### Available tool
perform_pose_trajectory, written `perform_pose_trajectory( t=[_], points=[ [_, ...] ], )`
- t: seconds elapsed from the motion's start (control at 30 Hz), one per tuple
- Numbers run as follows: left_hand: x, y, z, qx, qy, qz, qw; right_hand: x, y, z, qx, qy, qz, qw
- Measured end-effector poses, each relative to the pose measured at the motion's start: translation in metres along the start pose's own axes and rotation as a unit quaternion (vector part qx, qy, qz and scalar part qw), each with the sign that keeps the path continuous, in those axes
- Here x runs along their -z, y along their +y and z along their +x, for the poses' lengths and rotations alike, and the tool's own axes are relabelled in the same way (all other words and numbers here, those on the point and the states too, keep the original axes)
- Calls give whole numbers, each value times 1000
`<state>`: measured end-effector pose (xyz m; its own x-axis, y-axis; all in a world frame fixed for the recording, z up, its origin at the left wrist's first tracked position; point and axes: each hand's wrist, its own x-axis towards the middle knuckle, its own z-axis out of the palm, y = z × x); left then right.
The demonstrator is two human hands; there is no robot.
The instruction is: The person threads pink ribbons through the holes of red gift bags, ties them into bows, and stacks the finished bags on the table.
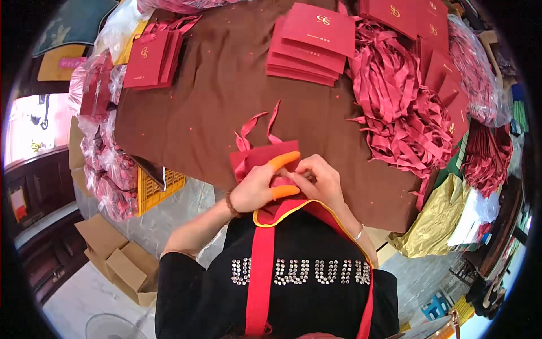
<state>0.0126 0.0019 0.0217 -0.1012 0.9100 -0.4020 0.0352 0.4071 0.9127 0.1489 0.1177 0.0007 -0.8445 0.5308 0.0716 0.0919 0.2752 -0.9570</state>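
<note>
At the near edge of the table I have a small dark red paper bag (272, 150) close to my body. Two loose ribbon ends (274, 123) stick out past its far side. My left hand (252, 190), with orange covers on thumb and forefinger, is closed on the bag. On its right, my right hand (320, 179) pinches with thumb and fingers close together at the bag's near part. A bit of red ribbon seems to lie between the fingertips, but the hands partly hide it.
A brown cloth covers the table (226, 85). Beyond my hands lies a stack of flat red bags (310, 48). A heap of red ribbons (389, 96) is at the right, bags with ribbon handles (149, 59) at the far left. A yellow crate (161, 189) and cardboard box (121, 260) stand left below.
</note>
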Motion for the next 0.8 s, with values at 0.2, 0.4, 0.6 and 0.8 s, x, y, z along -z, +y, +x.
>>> perform_pose_trajectory(
  t=[0.2, 0.4, 0.6, 0.8],
  points=[
    [-16, -11, -13, -103, 172, 106, 974, 10, 4, -11, -222, -75, 264, 936],
    [-12, -11, -25, -95, 250, 144, 953, 14, 2, 15, -231, -99, 94, 963],
    [0, -22, -19, -69, 339, 162, 924, 12, 17, 47, 101, -95, -242, 961],
    [3, -33, -15, -72, 333, 215, 915, 10, -2, 35, 59, -103, -222, 968]
  ],
)
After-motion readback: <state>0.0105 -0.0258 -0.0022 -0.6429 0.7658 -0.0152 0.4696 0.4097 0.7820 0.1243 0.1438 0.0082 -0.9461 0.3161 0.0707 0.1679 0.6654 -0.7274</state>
